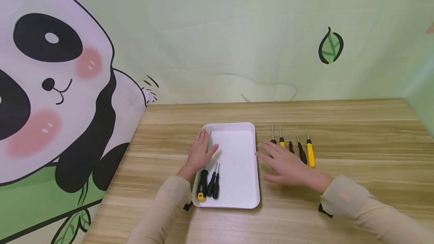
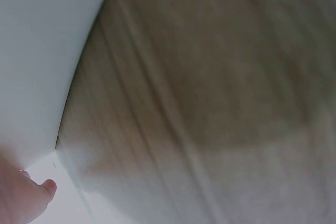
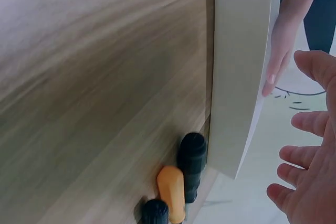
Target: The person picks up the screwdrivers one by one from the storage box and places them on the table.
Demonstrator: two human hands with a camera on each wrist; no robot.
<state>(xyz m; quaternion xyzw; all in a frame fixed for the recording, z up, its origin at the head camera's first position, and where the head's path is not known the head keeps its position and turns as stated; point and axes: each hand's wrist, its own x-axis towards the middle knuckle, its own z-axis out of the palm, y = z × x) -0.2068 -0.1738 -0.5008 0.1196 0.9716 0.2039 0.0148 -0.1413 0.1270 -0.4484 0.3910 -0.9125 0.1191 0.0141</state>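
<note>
A white tray lies on the wooden table, holding a long black-and-yellow screwdriver and two small black screwdrivers along its left side. My left hand rests at the tray's left rim, fingers straight, over the long screwdriver's shaft. My right hand, fingers spread and holding nothing, is just right of the tray; whether it touches the rim I cannot tell. Beyond it several screwdrivers stand in a row, among them a yellow one and a black one. The right wrist view shows the tray's side wall.
The wooden table meets a green wall cloth with a printed panda at the left. Black and orange handles lie beside the tray in the right wrist view.
</note>
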